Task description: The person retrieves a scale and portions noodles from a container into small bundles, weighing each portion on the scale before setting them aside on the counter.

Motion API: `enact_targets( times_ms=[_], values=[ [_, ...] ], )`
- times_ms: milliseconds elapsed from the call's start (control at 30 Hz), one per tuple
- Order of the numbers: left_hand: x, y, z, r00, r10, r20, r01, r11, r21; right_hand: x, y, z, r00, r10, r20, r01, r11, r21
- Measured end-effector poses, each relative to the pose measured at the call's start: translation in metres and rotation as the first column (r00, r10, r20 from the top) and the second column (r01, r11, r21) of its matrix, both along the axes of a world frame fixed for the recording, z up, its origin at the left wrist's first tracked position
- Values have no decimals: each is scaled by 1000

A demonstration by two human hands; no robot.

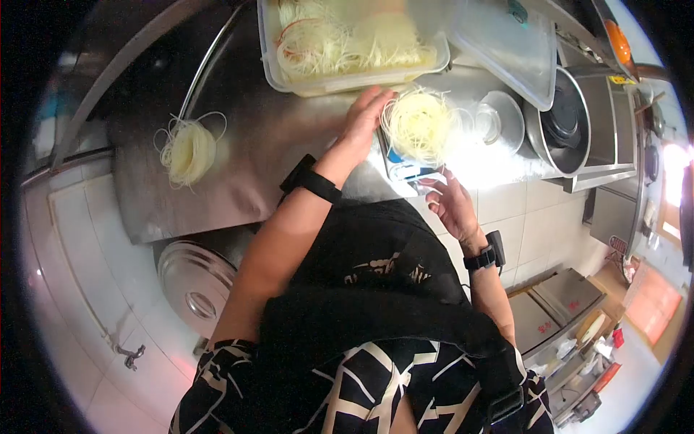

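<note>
A loose round pile of thin pale noodle-like strands (418, 126) sits on a small scale (405, 171), whose front edge and blue-lit display show below the pile. My left hand (363, 124) is beside the pile on its left, fingers stretched out along the strands and touching or nearly touching them. At the front right of the scale is my right hand (454, 202), palm turned up, fingers apart and loosely bent; I see nothing held in it. Another nest of the strands (188, 152) lies on the steel table (246, 166) to the left.
Behind the scale stands a plastic container (347, 85) full of similar strands. Its clear lid (510, 50) leans at the right. A clear bowl (512, 123) and a metal pot (578, 145) stand further right. A large round metal lid (191, 282) is below the table.
</note>
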State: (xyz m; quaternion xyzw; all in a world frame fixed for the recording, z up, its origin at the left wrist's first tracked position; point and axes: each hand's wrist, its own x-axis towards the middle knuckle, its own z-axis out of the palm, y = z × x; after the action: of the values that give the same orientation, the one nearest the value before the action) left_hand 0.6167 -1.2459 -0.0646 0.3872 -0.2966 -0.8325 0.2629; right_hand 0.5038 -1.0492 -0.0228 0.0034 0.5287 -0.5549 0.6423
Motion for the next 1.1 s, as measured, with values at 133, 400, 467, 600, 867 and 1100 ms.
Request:
enact_targets(
  times_ms=[133,400,467,600,867,1100],
  values=[
    [-13,6,2,983,-115,145,177,816,-551,-11,-14,-16,957,-281,-76,277,959,-59],
    [-4,16,0,908,105,406,341,377,-861,1,-59,-2,56,-31,-998,-31,999,-33],
    [1,16,8,849,99,519,447,388,-806,6,-70,-2,-285,-26,-958,-155,988,19],
    [6,17,8,887,77,454,377,446,-812,16,-80,-28,-182,224,-957,-443,850,284],
    [119,17,-33,988,83,127,21,753,-658,89,-121,-33,-100,256,-962,-679,689,254],
    [224,8,-49,870,397,294,-91,714,-694,155,-160,16,-188,-3,-982,-875,456,166]
  ],
)
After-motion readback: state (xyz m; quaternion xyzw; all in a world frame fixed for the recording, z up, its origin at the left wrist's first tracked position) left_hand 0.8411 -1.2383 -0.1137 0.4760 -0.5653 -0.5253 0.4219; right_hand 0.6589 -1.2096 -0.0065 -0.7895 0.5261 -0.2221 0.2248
